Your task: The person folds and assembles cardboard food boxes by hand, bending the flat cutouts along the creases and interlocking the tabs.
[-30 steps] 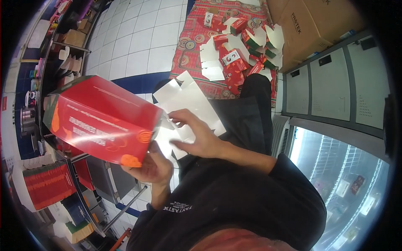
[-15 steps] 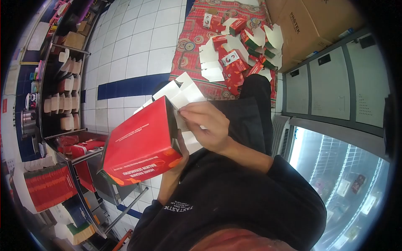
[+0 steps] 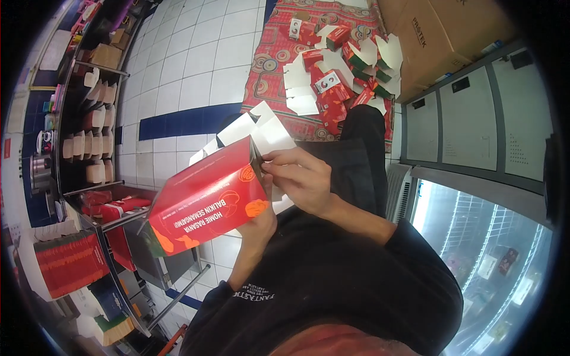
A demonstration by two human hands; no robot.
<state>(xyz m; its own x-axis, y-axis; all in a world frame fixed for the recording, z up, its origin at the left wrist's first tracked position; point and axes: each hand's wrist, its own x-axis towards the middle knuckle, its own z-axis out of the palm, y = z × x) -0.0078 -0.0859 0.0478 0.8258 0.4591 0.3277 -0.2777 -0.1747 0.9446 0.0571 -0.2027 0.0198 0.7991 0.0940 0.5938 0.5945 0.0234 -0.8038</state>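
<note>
A red paper box (image 3: 208,202) with white lettering and orange drawings is held in front of my body, tilted. Its white inner flaps (image 3: 270,132) stand spread at the far end. My left hand (image 3: 261,224) grips the box from the near right side, its fingers partly hidden behind the box. At the box's right edge, the fingers of my right hand (image 3: 300,177) are pinched together on the edge by the flaps. Exactly what those fingertips hold is hard to see.
Folded red boxes (image 3: 335,89) lie heaped on a patterned red cloth (image 3: 267,77). At left, a metal rack (image 3: 95,204) carries box stacks (image 3: 71,264). A large carton (image 3: 427,41), grey lockers (image 3: 469,118) and a lit glass-front cooler (image 3: 493,261) stand at right.
The red box has turned so that its lettered side faces me more. My left hand has shifted up and right with it, and my right hand has moved slightly right.
</note>
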